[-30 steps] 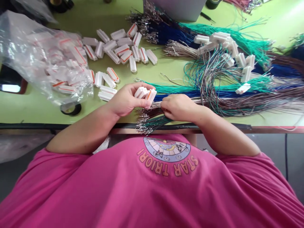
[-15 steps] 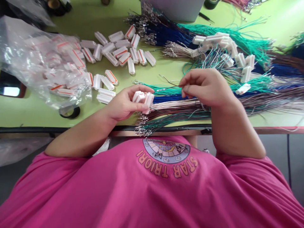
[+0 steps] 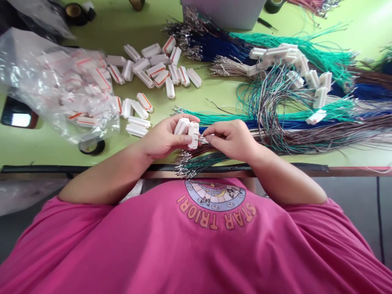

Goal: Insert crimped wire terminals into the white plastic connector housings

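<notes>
My left hand point(image 3: 167, 136) is closed around white plastic connectors point(image 3: 193, 134), held just above the front edge of the table. Right beside them, my right hand point(image 3: 231, 139) pinches thin wires point(image 3: 202, 139) whose ends are at the connector's face; how far they go in is too small to tell. Under both hands run long bundles of green wires point(image 3: 214, 117), with blue, white and brown ones. A bundle of dark green wires point(image 3: 208, 161) with metal tips lies nearest to me.
Loose white connectors point(image 3: 159, 67), some with orange strips, lie beyond my left hand. A clear bag point(image 3: 61, 85) of connectors, a black tape roll point(image 3: 92, 146) and a phone point(image 3: 20, 114) are at the left. Wired connectors point(image 3: 283, 53) sit at the back right.
My right hand has moved left and toward me, from above the green wires to the connectors in my left hand. The left hand has barely moved.
</notes>
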A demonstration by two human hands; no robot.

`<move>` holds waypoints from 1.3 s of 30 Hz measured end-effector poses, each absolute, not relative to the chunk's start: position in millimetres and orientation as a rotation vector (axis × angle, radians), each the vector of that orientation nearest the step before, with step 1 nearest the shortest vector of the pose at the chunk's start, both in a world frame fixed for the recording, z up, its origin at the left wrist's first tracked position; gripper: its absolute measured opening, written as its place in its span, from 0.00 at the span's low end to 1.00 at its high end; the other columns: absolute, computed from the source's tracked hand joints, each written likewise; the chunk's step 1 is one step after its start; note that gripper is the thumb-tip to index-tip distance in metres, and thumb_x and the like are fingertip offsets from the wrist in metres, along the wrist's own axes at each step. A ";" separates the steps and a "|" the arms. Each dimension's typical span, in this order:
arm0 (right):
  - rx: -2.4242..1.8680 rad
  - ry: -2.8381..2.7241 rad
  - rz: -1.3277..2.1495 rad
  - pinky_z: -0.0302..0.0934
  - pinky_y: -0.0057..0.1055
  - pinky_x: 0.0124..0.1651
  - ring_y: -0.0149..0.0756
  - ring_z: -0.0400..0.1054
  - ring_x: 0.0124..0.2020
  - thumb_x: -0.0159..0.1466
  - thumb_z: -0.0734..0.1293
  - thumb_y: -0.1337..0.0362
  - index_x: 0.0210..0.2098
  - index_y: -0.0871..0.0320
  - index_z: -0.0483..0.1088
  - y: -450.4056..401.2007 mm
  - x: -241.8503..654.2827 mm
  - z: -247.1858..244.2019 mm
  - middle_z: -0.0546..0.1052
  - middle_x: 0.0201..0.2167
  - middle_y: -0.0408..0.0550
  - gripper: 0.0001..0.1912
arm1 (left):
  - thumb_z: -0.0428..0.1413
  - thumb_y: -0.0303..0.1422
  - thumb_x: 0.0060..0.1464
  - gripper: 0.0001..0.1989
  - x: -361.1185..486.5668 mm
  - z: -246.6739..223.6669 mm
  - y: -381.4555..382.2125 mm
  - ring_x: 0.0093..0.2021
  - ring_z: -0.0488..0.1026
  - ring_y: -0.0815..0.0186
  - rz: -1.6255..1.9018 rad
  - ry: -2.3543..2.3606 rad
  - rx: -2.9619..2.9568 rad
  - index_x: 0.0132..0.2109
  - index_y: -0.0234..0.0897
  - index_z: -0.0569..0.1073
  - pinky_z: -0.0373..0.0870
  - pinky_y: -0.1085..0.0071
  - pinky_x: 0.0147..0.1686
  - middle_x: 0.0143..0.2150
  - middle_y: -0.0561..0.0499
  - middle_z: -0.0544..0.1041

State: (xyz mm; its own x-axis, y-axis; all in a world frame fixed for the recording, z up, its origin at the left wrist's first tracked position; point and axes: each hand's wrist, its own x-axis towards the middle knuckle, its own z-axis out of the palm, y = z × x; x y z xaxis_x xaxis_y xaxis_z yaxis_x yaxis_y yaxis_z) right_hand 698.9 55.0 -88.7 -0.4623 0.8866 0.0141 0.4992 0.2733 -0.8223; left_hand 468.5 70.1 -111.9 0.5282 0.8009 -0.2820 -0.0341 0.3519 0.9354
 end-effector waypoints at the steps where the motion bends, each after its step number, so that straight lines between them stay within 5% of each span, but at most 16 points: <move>1: -1.244 -2.129 0.995 0.56 0.30 0.36 0.31 0.65 0.30 0.63 0.62 0.64 0.36 0.58 0.80 53.1 698.9 -88.6 0.77 0.27 0.45 0.14 | 0.73 0.39 0.43 0.28 468.4 -111.9 70.4 0.31 0.80 0.63 0.637 0.866 1.073 0.50 0.40 0.74 0.79 0.68 0.30 0.35 0.51 0.79; 7: -1.219 -2.303 0.706 0.57 0.32 0.40 0.35 0.68 0.33 0.65 0.59 0.64 0.34 0.59 0.79 49.2 699.5 -87.8 0.79 0.30 0.49 0.16 | 0.74 0.34 0.38 0.30 469.2 -111.0 72.6 0.30 0.78 0.64 0.624 0.878 0.934 0.49 0.40 0.73 0.78 0.70 0.29 0.33 0.54 0.77; 32: -1.266 -2.270 1.051 0.53 0.28 0.36 0.29 0.63 0.29 0.66 0.62 0.64 0.32 0.61 0.77 65.4 694.5 -95.5 0.76 0.27 0.44 0.13 | 0.74 0.38 0.35 0.27 472.4 -110.1 73.0 0.28 0.72 0.69 0.625 0.980 1.293 0.43 0.39 0.74 0.71 0.73 0.29 0.30 0.56 0.75; 39: -1.294 -2.725 0.566 0.51 0.33 0.39 0.37 0.67 0.37 0.64 0.62 0.67 0.36 0.60 0.81 80.5 719.2 -96.7 0.80 0.37 0.52 0.14 | 0.73 0.35 0.35 0.25 466.0 -101.8 78.5 0.27 0.70 0.71 0.527 1.051 1.387 0.43 0.39 0.75 0.68 0.75 0.28 0.29 0.57 0.73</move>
